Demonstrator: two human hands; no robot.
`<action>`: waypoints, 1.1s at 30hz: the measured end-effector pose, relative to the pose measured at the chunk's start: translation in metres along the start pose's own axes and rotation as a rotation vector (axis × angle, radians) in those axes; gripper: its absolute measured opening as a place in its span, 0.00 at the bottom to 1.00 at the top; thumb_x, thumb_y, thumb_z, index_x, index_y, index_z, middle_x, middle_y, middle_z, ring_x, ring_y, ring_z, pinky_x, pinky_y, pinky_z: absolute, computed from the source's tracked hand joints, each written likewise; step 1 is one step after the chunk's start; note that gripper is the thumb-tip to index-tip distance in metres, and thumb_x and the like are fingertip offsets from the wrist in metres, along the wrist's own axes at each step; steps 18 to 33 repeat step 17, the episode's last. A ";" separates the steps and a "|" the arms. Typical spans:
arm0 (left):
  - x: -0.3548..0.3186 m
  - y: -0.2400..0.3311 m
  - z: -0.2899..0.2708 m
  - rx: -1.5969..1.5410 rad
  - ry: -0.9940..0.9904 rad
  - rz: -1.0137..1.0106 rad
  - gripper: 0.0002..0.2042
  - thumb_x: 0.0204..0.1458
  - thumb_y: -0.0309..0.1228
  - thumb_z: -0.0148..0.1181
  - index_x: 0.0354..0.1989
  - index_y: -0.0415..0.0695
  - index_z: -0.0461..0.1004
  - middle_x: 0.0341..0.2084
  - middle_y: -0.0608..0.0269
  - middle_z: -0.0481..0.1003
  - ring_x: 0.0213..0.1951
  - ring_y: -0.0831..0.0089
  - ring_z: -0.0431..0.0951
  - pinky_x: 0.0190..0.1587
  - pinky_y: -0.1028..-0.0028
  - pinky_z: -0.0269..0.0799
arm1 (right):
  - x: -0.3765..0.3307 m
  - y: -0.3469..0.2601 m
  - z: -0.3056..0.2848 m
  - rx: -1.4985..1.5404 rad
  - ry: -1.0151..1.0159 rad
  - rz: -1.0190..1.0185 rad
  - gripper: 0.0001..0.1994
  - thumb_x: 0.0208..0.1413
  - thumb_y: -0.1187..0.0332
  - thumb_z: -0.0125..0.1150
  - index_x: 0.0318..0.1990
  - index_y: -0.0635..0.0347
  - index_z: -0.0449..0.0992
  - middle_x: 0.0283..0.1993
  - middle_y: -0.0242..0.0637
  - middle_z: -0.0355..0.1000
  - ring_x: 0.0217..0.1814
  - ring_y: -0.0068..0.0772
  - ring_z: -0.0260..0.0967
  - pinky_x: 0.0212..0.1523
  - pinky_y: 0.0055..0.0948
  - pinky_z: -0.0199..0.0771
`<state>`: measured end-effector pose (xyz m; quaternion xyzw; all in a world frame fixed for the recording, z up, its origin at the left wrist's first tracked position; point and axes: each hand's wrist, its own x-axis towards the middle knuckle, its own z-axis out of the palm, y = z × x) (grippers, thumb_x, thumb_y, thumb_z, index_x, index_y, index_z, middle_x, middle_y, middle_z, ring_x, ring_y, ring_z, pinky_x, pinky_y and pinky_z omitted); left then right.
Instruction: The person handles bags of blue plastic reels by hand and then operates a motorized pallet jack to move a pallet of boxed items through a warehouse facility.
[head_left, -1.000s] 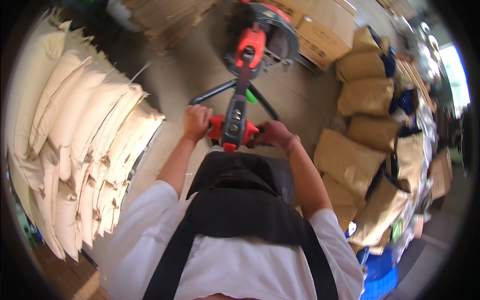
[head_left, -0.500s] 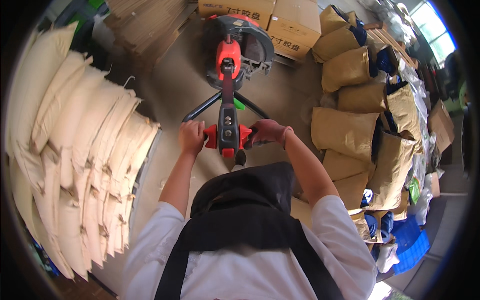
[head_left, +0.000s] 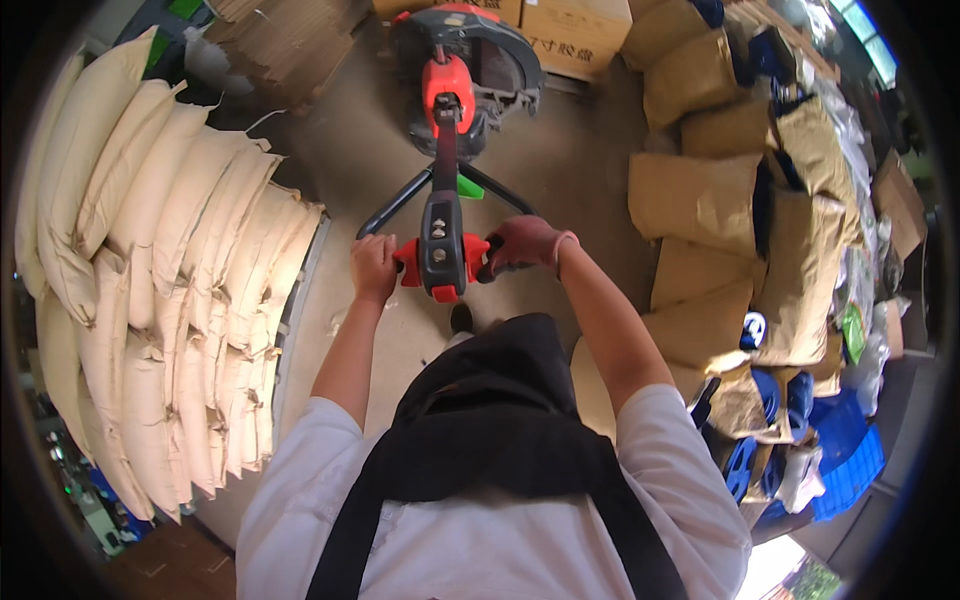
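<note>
My left hand (head_left: 374,268), bare, is closed round the left grip of a pallet truck's control handle (head_left: 440,240). My right hand (head_left: 527,246) wears a dull red glove and is closed round the right grip, its fingertips partly hidden. The handle has a black head with red end pieces and small round buttons on top. From it a dark tiller arm runs forward to the red and black body (head_left: 470,80) of the pallet truck. Curved black bars branch off on both sides of the arm, and a green piece (head_left: 469,187) shows beside it.
Cream sacks (head_left: 150,300) stand in a tall stack at my left. Brown paper sacks (head_left: 690,195), several with dark blue contents, are piled at my right. Cardboard boxes (head_left: 575,35) and flattened cardboard (head_left: 285,45) lie ahead. A blue crate (head_left: 850,465) sits at the lower right.
The sacks and boxes have shifted toward the top of the view as I and the pallet truck move backward. The handle sits slightly further left; both hands keep their hold.
</note>
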<state>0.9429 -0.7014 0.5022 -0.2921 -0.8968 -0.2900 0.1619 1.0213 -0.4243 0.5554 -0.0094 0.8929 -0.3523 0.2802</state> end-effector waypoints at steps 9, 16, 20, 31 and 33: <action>-0.094 0.035 -0.026 0.016 -0.063 -0.010 0.17 0.56 0.35 0.46 0.16 0.43 0.68 0.17 0.56 0.69 0.27 0.57 0.69 0.34 0.61 0.60 | -0.075 -0.006 0.064 -0.067 -0.031 -0.030 0.21 0.37 0.53 0.68 0.42 0.50 0.80 0.26 0.32 0.76 0.31 0.31 0.74 0.34 0.28 0.73; -0.178 0.050 -0.056 -0.032 -0.085 -0.016 0.15 0.54 0.35 0.47 0.17 0.43 0.70 0.19 0.57 0.72 0.28 0.58 0.71 0.36 0.63 0.61 | -0.137 -0.017 0.137 -0.057 0.000 -0.068 0.26 0.38 0.53 0.68 0.48 0.51 0.77 0.32 0.36 0.77 0.34 0.33 0.75 0.39 0.27 0.72; -0.190 0.052 -0.061 -0.044 -0.054 -0.020 0.15 0.53 0.36 0.49 0.17 0.42 0.70 0.20 0.57 0.73 0.29 0.60 0.73 0.37 0.64 0.62 | -0.143 -0.021 0.146 -0.050 -0.057 -0.030 0.28 0.40 0.52 0.67 0.50 0.55 0.76 0.34 0.39 0.77 0.39 0.32 0.76 0.44 0.28 0.71; -0.190 0.052 -0.061 -0.044 -0.054 -0.020 0.15 0.53 0.36 0.49 0.17 0.42 0.70 0.20 0.57 0.73 0.29 0.60 0.73 0.37 0.64 0.62 | -0.143 -0.021 0.146 -0.050 -0.057 -0.030 0.28 0.40 0.52 0.67 0.50 0.55 0.76 0.34 0.39 0.77 0.39 0.32 0.76 0.44 0.28 0.71; -0.190 0.052 -0.061 -0.044 -0.054 -0.020 0.15 0.53 0.36 0.49 0.17 0.42 0.70 0.20 0.57 0.73 0.29 0.60 0.73 0.37 0.64 0.62 | -0.143 -0.021 0.146 -0.050 -0.057 -0.030 0.28 0.40 0.52 0.67 0.50 0.55 0.76 0.34 0.39 0.77 0.39 0.32 0.76 0.44 0.28 0.71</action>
